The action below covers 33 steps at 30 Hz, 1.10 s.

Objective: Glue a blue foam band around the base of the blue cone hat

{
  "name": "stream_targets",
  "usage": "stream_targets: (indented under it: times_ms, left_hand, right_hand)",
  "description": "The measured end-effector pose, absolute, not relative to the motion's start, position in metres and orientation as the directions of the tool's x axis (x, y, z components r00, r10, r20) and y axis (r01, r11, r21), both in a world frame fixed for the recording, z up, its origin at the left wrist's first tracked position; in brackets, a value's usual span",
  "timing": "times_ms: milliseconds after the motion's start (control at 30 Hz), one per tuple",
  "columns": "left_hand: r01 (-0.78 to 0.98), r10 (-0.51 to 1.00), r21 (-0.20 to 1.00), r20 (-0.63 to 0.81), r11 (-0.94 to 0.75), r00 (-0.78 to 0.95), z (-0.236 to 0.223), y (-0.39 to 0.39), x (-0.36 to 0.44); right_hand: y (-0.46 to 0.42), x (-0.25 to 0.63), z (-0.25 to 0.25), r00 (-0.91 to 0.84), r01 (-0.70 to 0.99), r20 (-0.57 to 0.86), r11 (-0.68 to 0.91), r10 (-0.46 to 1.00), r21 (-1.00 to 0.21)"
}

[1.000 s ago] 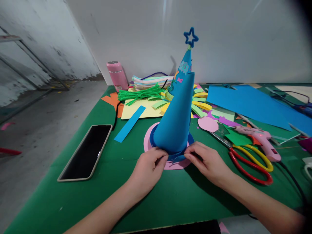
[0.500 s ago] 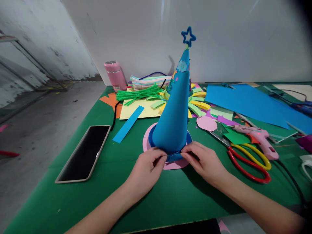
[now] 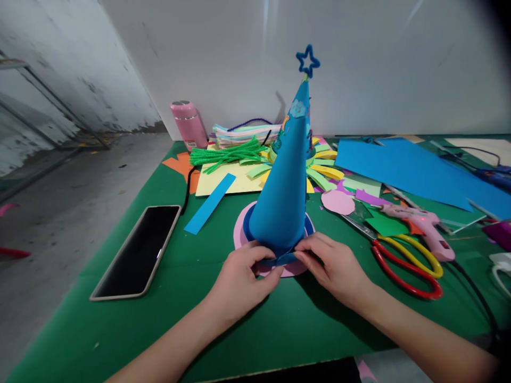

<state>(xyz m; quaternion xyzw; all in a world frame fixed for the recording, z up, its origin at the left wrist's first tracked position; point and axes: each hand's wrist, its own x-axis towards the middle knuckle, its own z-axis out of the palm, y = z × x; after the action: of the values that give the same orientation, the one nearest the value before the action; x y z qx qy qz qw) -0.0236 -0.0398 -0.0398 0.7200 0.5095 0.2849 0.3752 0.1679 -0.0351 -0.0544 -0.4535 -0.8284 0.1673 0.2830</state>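
A blue paper cone hat [image 3: 281,197] stands upright on a round pink paper brim [image 3: 240,226], with a darker blue ring around its base. A blue paper strip [image 3: 285,259] runs along the front of the base. My left hand [image 3: 245,274] grips the front left of the hat's base, fingertips at the strip and thumb lower by the pink brim. Pinched between my right thumb and fingers is the strip's right part; my right hand [image 3: 337,263] partly covers it. Behind stands a decorated blue cone hat [image 3: 297,109] topped with a pipe-cleaner star [image 3: 307,61].
A phone [image 3: 138,252] lies at left, near a loose blue strip [image 3: 210,205]. Green pipe cleaners [image 3: 225,154] and a pink bottle [image 3: 188,125] are behind. At right are scissors [image 3: 407,271], a pink glue gun [image 3: 427,226], a pink disc [image 3: 338,202] and blue sheets [image 3: 403,165].
My left thumb has moved right and down, apart from its fingertips. My right fingers have shifted slightly left along the strip. The cone leans a little further left.
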Motion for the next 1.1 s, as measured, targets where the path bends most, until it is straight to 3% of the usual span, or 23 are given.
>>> stream_targets:
  times_ms: [433, 733, 967, 1100]
  left_hand:
    - [0.578, 0.939, 0.786, 0.009, -0.219, 0.343, -0.043, -0.039, -0.022]
    - [0.567, 0.886, 0.750, 0.054, -0.340, 0.460, -0.044, -0.036, -0.024]
    - [0.661, 0.879, 0.621, 0.099, -0.421, 0.467, -0.041, -0.036, -0.025]
    - [0.775, 0.867, 0.391, 0.165, -0.496, 0.471, -0.034, -0.038, -0.024]
  right_hand:
    - [-0.038, 0.168, -0.056, -0.464, 0.646, 0.379, 0.599, 0.801, -0.474]
    - [-0.041, 0.164, -0.046, -0.535, 0.735, 0.244, 0.588, 0.809, -0.339]
    - [-0.038, 0.159, -0.037, -0.535, 0.771, 0.178, 0.563, 0.826, -0.297]
    - [-0.038, 0.158, -0.036, -0.545, 0.775, 0.157, 0.567, 0.823, -0.280]
